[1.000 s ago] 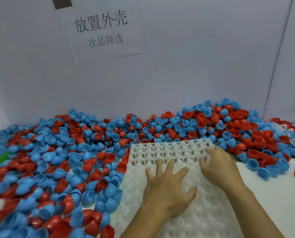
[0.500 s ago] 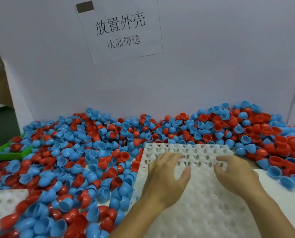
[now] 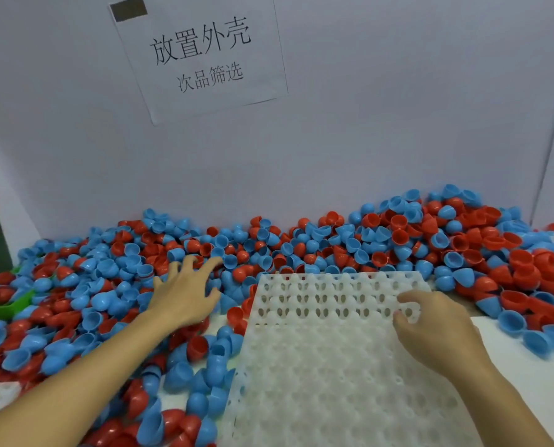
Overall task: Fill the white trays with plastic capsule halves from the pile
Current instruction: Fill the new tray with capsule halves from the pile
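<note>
The white tray [image 3: 333,366] lies flat on the counter [image 3: 533,375] in front of the person, and its little round cups have nothing in them. The pile of capsule halves [image 3: 301,246], red ones and blue ones mixed up, runs along the gray wall [image 3: 398,124] behind the tray and spreads down its left side, with some halves touching the tray's far edge and left edge. The left hand [image 3: 185,295] rests on top of the pile, left of the tray, with its fingers [image 3: 209,264] spread wide and holding nothing. The right hand [image 3: 436,327] rests on the right part of the tray, and its fingers are curled down onto the cups; I cannot tell if they pinch anything. A green thing [image 3: 4,304] peeks out of the pile at the far left. A paper sign [image 3: 201,56] with black writing hangs on the wall.
</note>
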`<state>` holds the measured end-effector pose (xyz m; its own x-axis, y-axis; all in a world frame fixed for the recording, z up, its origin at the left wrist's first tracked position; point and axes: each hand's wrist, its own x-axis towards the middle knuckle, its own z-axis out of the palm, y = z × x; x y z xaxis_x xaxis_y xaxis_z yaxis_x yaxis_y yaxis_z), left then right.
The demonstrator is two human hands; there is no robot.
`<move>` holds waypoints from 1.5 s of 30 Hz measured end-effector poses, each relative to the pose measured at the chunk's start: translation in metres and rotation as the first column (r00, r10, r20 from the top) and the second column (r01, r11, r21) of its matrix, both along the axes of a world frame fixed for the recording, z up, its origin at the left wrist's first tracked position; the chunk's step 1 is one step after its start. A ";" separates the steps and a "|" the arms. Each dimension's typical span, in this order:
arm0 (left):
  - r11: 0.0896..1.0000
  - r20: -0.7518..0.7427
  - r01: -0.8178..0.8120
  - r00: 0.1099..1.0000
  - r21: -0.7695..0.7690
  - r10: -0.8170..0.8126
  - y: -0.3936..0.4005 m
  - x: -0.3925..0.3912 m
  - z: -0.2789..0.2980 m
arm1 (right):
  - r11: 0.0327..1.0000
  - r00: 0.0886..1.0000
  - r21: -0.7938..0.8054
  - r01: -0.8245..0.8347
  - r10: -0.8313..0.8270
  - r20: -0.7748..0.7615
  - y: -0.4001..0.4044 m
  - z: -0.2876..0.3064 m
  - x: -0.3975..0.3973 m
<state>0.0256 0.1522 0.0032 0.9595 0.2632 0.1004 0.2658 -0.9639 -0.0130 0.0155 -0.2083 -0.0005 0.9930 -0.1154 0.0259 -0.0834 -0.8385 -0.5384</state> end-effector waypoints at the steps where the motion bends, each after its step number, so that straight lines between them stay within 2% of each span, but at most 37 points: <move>1: 1.000 0.040 -0.007 0.999 -0.014 0.007 -0.003 0.008 0.004 | 1.000 1.000 0.003 0.005 -0.005 -0.002 0.001 -0.001 0.001; 5: 0.997 0.062 -0.012 0.998 -0.081 0.017 -0.028 0.055 0.020 | 1.000 1.000 -0.006 0.029 -0.029 0.002 0.001 -0.002 0.003; 11: 0.960 -0.143 -0.229 0.968 -0.160 0.207 -0.032 0.127 0.015 | 1.000 1.000 -0.006 0.025 -0.025 -0.011 0.000 -0.004 0.005; 15: 0.927 -0.211 -0.357 0.921 -0.114 0.329 -0.018 0.157 0.015 | 1.000 1.000 0.010 0.021 -0.021 -0.018 -0.001 -0.005 0.010; 19: 0.924 -0.275 -0.377 0.897 -0.067 0.346 -0.019 0.175 0.018 | 1.000 1.000 0.026 0.012 -0.012 -0.023 -0.003 -0.006 0.013; 21: 0.934 -0.203 -0.355 0.918 -0.036 0.341 -0.019 0.173 0.013 | 1.000 0.999 0.029 0.011 -0.010 -0.032 -0.003 -0.005 0.012; 24: 0.935 -0.104 -0.342 0.937 -0.098 0.332 -0.012 0.165 0.005 | 0.999 1.000 0.040 0.006 -0.005 -0.021 -0.003 -0.005 0.012; 29: 0.896 -0.236 -0.422 0.892 -0.137 0.385 -0.017 0.158 0.012 | 0.999 1.000 0.045 0.003 -0.002 -0.028 -0.003 -0.005 0.012; 33: 0.888 -0.099 -0.442 0.896 -0.128 0.432 -0.024 0.150 0.003 | 0.999 0.999 0.048 0.004 -0.002 -0.033 -0.002 -0.004 0.012; 36: 0.892 -0.036 -0.406 0.913 -0.198 0.407 -0.016 0.147 0.004 | 0.999 1.000 0.052 0.009 -0.008 -0.024 -0.004 -0.007 0.012; 38: 0.877 -0.013 -0.376 0.921 -0.299 0.391 -0.006 0.143 0.012 | 0.998 0.999 0.054 0.014 -0.012 -0.032 -0.005 -0.008 0.012; 40: 0.816 0.052 -0.312 0.922 -0.486 0.384 0.001 0.139 0.024 | 0.998 0.999 0.065 0.015 -0.013 -0.032 -0.006 -0.008 0.012; 42: 0.685 0.129 -0.219 0.899 -0.695 0.418 0.006 0.132 0.038 | 0.997 1.000 0.078 0.014 -0.012 -0.029 -0.006 -0.008 0.012; 45: 0.336 0.070 -0.123 0.858 -0.934 0.509 0.007 0.120 0.064 | 0.996 1.000 0.089 0.013 -0.010 -0.030 -0.006 -0.007 0.010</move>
